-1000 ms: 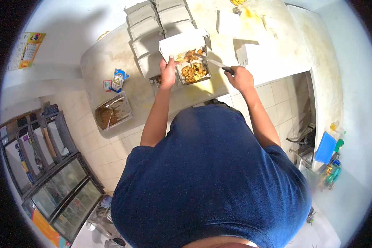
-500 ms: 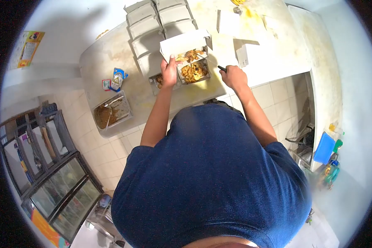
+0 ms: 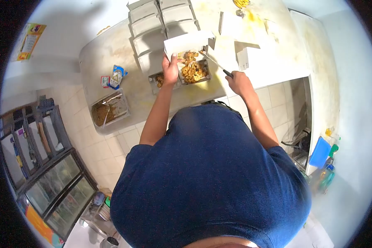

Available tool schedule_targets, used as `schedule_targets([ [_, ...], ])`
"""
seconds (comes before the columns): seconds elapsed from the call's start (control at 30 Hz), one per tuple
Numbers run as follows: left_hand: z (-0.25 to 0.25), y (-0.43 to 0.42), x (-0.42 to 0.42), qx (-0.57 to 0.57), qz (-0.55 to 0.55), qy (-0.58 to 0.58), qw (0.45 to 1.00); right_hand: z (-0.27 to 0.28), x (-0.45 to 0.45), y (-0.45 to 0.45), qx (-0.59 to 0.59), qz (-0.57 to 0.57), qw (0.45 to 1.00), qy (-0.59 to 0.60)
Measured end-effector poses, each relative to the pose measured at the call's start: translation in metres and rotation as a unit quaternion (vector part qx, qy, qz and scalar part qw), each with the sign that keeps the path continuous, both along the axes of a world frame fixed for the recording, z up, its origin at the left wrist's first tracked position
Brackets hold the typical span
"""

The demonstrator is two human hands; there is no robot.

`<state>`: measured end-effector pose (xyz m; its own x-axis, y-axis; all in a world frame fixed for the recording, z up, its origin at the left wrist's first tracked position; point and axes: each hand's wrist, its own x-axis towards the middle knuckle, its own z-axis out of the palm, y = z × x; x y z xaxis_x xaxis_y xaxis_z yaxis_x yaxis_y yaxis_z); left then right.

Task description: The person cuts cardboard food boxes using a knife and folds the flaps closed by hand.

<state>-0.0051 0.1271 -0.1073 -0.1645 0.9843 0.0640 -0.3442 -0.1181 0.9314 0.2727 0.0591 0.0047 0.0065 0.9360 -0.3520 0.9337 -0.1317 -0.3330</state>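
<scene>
My left hand (image 3: 170,71) grips the lower left side of a white cardboard food box (image 3: 188,42), thumb in front. The box is tilted, with browned pieces of food (image 3: 190,56) at its lower edge. Directly below stands a second box of yellow-brown food (image 3: 194,73), and some pieces bridge the two. My right hand (image 3: 240,84) is closed round the black handle of a long, thin metal utensil (image 3: 216,63). Its tip is by the tilted box's right corner; the exact kind of tip is unclear. Another box with food (image 3: 158,79) sits left of my left wrist.
Several open white boxes (image 3: 149,41) stand in two rows behind. A metal tray (image 3: 122,108) with brown food and a spoon lies at the table's left end, near a blue packet (image 3: 118,76). Folded white card pieces (image 3: 244,58) stand to the right.
My right hand has moved slightly right and towards me, drawing the utensil back. More food now hangs between the tilted box and the box below. My left hand still holds the tilted box.
</scene>
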Motion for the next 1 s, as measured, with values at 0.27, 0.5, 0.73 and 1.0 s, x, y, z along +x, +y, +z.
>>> schedule_targets([
  [0.27,0.005,-0.005,0.007,0.027,0.005,-0.028,0.999,-0.001,-0.007,0.004,-0.039,-0.003,0.993,0.112],
  [0.5,0.009,-0.007,0.008,0.037,0.004,-0.079,0.996,-0.016,-0.018,-0.001,0.013,0.006,0.984,0.175],
  [0.73,0.003,-0.007,0.009,0.050,0.032,-0.138,0.989,-0.003,-0.022,-0.008,-0.049,0.043,0.986,0.154],
  [1.0,-0.003,-0.013,0.009,0.042,0.020,-0.146,0.988,0.011,-0.006,-0.002,-0.012,0.002,0.987,0.158],
])
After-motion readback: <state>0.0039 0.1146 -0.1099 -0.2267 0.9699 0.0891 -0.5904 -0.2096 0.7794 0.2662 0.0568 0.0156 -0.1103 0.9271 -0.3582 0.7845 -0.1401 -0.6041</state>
